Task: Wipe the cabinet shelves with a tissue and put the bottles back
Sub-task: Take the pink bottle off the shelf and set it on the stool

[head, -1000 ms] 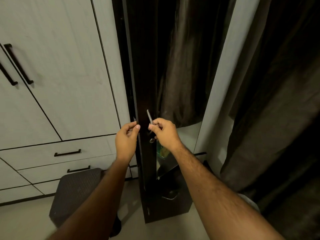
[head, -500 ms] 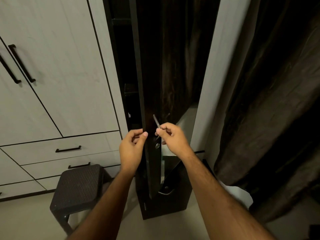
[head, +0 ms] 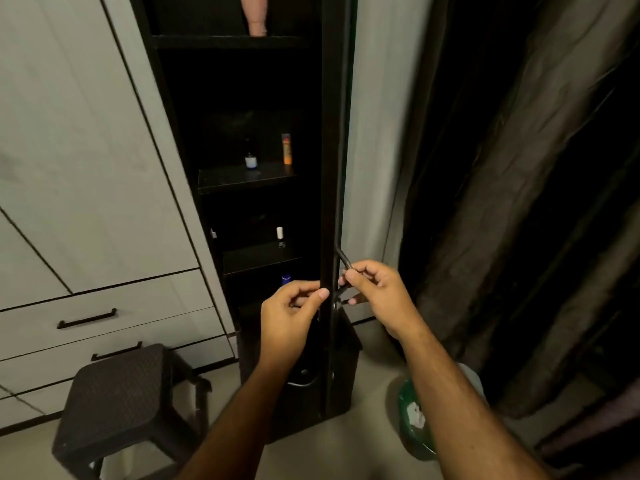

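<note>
Task at its opening stage. You stood before the tall, narrow black cabinet (head: 242, 98), its dark door (head: 332, 168) swung open edge-on to you. Your left hand (head: 287, 317) pinched the door's inner edge between thumb and curled fingers; your right hand (head: 377, 296) closed its fingertips on the slim metal handle (head: 343, 259) on the door's outer face. Neither hand held a tissue, and none was visible.

Inside the cabinet the bottles stood in place: a pale pink bottle (head: 256, 15) on the top shelf, a small dark bottle with a white label (head: 250, 157) and an orange tube (head: 286, 148) on the shelf below, a white-capped bottle (head: 280, 237) lower again, and a blue cap (head: 285, 280) just above your left hand.

Judged from this, only the door had been opened. Clearing the shelves, wiping them and returning the bottles all remained. Left of the cabinet stood a dark woven-pattern stool (head: 121, 393).
</note>
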A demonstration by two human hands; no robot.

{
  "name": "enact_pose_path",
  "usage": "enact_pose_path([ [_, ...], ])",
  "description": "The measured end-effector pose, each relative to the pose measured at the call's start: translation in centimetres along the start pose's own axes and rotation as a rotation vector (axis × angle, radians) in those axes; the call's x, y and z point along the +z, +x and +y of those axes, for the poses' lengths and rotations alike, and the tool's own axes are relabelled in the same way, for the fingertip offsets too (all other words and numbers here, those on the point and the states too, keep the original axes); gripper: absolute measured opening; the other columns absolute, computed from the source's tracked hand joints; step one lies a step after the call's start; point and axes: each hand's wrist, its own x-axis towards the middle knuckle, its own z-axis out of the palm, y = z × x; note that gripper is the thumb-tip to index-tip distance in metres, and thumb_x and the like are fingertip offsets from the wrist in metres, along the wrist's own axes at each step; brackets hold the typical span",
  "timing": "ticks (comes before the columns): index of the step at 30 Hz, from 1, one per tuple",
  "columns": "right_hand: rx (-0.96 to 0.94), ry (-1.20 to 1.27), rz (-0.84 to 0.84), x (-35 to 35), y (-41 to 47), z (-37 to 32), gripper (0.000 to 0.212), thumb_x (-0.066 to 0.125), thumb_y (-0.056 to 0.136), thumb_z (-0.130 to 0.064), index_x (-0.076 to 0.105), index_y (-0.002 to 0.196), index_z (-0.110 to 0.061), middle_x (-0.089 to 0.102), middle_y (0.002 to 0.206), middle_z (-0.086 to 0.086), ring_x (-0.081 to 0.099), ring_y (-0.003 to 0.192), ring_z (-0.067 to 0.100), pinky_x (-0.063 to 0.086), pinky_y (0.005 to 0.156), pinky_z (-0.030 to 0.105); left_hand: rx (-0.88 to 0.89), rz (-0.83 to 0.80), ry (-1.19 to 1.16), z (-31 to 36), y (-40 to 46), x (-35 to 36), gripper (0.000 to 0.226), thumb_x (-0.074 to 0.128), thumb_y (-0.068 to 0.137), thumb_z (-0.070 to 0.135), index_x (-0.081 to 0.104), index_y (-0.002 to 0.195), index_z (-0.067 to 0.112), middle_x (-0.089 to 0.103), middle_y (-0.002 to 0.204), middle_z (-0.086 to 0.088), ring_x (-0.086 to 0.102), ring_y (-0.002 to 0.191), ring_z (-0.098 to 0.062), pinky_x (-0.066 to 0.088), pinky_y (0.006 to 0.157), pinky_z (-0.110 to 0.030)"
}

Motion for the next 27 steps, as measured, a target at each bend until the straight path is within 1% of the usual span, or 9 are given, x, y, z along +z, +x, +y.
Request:
enact_pose_path([
  [4,-0.003,0.009,0.071,-2.7,-1.1,-0.1,0.013,0.056,0.097,-0.008,0.068,0.092,-0.009,0.071,0.084,0.001,0.067,0.081,0.013,0.053,0.058,0.023,0.057,-0.035,-0.023,0.9,-0.8,3.0,0.024,0.072,0.084,0.014,0.068,0.097,0.033,0.069,0.094,0.009,0.065,0.087,0.002,0.05,0.073,-0.011],
  [8,0.003,-0.021,0.149,-4.9,-1.9,-0.2,0.015,0.055,0.098,-0.012,0.068,0.09,-0.011,0.07,0.083,-0.001,0.066,0.082,0.013,0.055,0.061,0.028,0.119,-0.058,0.008,1.0,-1.0,6.0,0.025,0.073,0.083,0.015,0.069,0.105,0.026,0.067,0.107,0.007,0.063,0.094,0.007,0.048,0.075,-0.007],
  [12,0.021,-0.024,0.21,-6.9,-2.4,-0.3,0.017,0.053,0.1,-0.016,0.068,0.096,-0.01,0.07,0.091,0.012,0.066,0.084,0.02,0.055,0.063,0.029,0.156,-0.094,0.039,1.4,-0.9,8.5,0.028,0.073,0.083,0.018,0.071,0.111,0.019,0.066,0.113,0.01,0.06,0.095,0.014,0.045,0.077,-0.003],
  [16,0.033,-0.03,0.284,-8.5,-2.5,-0.6,0.018,0.051,0.1,-0.012,0.067,0.092,-0.009,0.07,0.078,-0.002,0.066,0.072,0.008,0.049,0.058,0.02,0.177,-0.156,0.071,1.7,-0.5,10.5,0.031,0.072,0.084,0.02,0.069,0.115,0.023,0.066,0.117,0.01,0.059,0.101,0.012,0.048,0.09,-0.012],
  [18,0.031,-0.046,0.327,-9.3,-2.3,-0.7,0.019,0.05,0.1,-0.01,0.067,0.09,-0.008,0.068,0.075,-0.002,0.064,0.068,0.007,0.049,0.057,0.019,0.181,-0.193,0.08,1.9,-0.3,11.3,0.032,0.072,0.085,0.019,0.068,0.117,0.022,0.065,0.12,0.01,0.058,0.1,0.015,0.047,0.091,-0.011],
  [21,0.039,-0.067,0.374,-10.6,-2.0,-0.5,0.02,0.049,0.1,-0.01,0.068,0.094,-0.005,0.07,0.083,0.005,0.065,0.076,0.012,0.052,0.066,0.023,0.161,-0.273,0.091,2.4,-0.1,12.6,0.033,0.071,0.086,0.016,0.068,0.119,0.019,0.063,0.124,0.01,0.056,0.092,0.022,0.044,0.084,-0.003],
  [24,0.062,-0.026,0.427,-11.9,-1.6,-0.2,0.021,0.047,0.1,-0.008,0.068,0.1,-0.003,0.071,0.095,0.016,0.068,0.088,0.022,0.056,0.079,0.033,0.156,-0.336,0.123,2.6,0.5,13.9,0.036,0.072,0.085,0.02,0.068,0.121,0.023,0.061,0.128,0.015,0.063,0.089,0.014,0.05,0.09,-0.013],
  [26,0.094,-0.016,0.441,-12.7,-1.3,-0.2,0.021,0.048,0.1,-0.011,0.069,0.102,-0.007,0.071,0.101,0.018,0.069,0.096,0.031,0.055,0.086,0.042,0.13,-0.393,0.138,2.8,0.7,14.7,0.04,0.072,0.086,0.022,0.065,0.125,0.027,0.058,0.132,0.019,0.065,0.091,0.009,0.051,0.093,-0.019],
  [27,0.109,-0.017,0.447,-13.0,-1.3,-0.4,0.02,0.05,0.099,-0.013,0.069,0.102,-0.009,0.071,0.101,0.017,0.068,0.098,0.033,0.055,0.086,0.043,0.122,-0.414,0.137,2.9,0.8,15.0,0.042,0.071,0.086,0.022,0.064,0.126,0.028,0.057,0.134,0.019,0.065,0.093,0.008,0.05,0.094,-0.019],
])
